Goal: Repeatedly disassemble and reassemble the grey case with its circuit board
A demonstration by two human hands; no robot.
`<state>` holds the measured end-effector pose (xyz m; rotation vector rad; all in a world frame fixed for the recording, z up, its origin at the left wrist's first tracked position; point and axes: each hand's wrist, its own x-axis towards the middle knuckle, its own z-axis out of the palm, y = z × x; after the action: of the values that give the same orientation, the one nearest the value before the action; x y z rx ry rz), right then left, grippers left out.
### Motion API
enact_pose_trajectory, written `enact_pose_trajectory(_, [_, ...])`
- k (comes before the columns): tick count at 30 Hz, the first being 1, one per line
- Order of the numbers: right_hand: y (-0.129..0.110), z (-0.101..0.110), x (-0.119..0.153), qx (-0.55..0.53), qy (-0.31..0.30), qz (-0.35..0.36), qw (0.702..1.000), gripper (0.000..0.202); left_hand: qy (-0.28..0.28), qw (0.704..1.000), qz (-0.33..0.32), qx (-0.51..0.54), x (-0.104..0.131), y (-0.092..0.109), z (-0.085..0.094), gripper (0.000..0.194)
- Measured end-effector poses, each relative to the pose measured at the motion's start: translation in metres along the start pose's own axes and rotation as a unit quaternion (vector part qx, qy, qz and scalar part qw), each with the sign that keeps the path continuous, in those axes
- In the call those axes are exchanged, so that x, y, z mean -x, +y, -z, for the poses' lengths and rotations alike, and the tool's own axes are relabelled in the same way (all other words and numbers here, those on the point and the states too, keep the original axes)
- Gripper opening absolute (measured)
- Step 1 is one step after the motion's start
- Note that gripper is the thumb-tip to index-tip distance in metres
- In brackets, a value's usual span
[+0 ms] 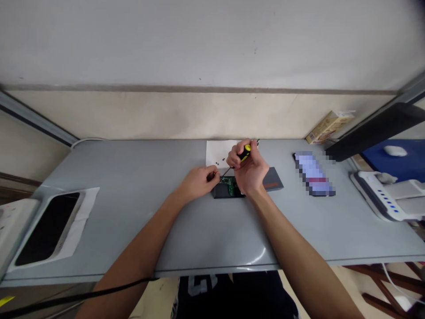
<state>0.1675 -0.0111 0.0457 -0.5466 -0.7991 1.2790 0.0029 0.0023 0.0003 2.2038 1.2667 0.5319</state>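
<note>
On the grey table (133, 221), the left hand (199, 181) has its fingers pinched at the near-left corner area of an opened device (222, 191) with a green circuit board (229, 182); whether they grip anything is unclear. The right hand's (249, 170) fingers wrap a yellow-and-black screwdriver (245, 153), its shaft slanting down to the board, beside a dark grey cover (274, 179).

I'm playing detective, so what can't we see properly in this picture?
- Head view: part of the green circuit board, hidden by the right hand.
- Head view: anything inside the left hand, hidden by its fingers.
- Head view: the tip of the screwdriver, too small to make out.
- Head view: the phone screen, blurred into blocks.
- Head view: the white power strip, cut off by the right edge.
</note>
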Motion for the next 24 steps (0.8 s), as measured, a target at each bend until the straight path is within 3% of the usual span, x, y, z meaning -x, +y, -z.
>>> enact_pose_trajectory(10, [0.001, 0.0024, -0.0007, -0.029, -0.015, 0.003, 0.999, 0.04, 0.003, 1.0, -0.012, -0.004, -0.0006, -0.0036, -0.0011, 0.022])
enact_pose_trajectory(24, [0.0034, 0.0044, -0.0028, 0.01, -0.008, 0.009, 1.0, 0.043, 0.006, 1.0, -0.007, 0.004, -0.001, 0.0008, 0.001, 0.025])
